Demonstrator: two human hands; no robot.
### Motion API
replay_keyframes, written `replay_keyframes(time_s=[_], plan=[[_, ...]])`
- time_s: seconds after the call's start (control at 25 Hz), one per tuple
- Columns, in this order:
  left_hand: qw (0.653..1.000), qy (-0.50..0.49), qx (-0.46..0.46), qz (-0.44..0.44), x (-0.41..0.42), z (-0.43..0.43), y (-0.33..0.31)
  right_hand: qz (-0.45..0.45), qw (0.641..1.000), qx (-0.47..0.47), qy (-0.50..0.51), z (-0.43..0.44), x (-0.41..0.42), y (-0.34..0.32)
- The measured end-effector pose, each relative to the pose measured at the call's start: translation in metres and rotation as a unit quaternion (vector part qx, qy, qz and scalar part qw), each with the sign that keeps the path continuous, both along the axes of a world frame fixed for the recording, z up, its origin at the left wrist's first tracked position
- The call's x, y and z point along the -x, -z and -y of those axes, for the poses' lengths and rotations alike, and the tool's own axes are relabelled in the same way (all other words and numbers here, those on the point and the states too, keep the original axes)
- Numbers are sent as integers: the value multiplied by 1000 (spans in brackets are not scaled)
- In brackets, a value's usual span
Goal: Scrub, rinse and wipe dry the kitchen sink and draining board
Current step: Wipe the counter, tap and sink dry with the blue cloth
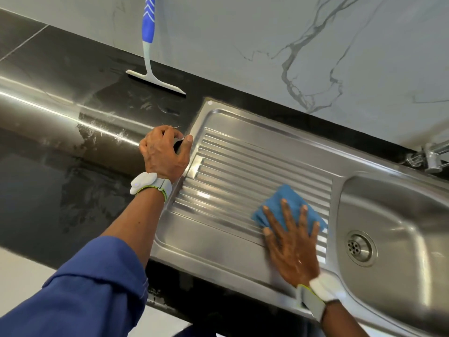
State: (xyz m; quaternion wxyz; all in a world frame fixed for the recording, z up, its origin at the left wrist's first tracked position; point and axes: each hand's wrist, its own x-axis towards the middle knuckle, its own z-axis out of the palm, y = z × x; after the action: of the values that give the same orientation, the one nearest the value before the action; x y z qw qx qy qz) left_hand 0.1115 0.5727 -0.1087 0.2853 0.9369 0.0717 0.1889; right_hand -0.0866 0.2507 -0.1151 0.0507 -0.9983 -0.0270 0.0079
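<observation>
Cloth: a folded blue cloth (284,203) lay on the ribbed stainless-steel draining board (243,166), pinned under the right hand's fingers.
Right hand: the right hand (291,244) was spread flat with straight fingers, pressing the cloth and gripping nothing.
Left hand: the left hand (162,152) rested loosely curled on the dark glossy counter (73,154), thumb at the board's rim, with nothing seen in it.
Handling: the cloth looked soft, light and limp, likely to glide on slick steel. It was best driven under a flat palm, or pinched at a loose edge to lift.
</observation>
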Motion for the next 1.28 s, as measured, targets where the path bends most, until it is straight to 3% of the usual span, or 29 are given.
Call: replay_keyframes(time_s=[0.12,0.28,0.44,0.56,0.68,0.8,1.0,1.28], plan=[[1000,-5,9,4,-1,1,0,-1,998,-22,63,-16,12,-3],[999,-1,40,25,-2,-2,-1,29,988,-41,-144,-124,-54,4],[998,16,49,39,-7,-4,4,14,988,-44,-145,-189,-79,2],[998,21,50,31,-8,-7,4,18,962,-21,-271,-150,-34,-4],[998,57,22,22,-1,-7,2,23,972,-20,-233,-87,-7,-4],[999,44,-8,21,19,-4,-8,6,983,-2,-186,-96,-15,-4],[998,-62,-11,3,77,-3,-23,-31,950,-39,-309,-179,-32,-3],[993,-108,-33,-38,169,42,-25,-10,930,-41,-365,-61,16,1]])
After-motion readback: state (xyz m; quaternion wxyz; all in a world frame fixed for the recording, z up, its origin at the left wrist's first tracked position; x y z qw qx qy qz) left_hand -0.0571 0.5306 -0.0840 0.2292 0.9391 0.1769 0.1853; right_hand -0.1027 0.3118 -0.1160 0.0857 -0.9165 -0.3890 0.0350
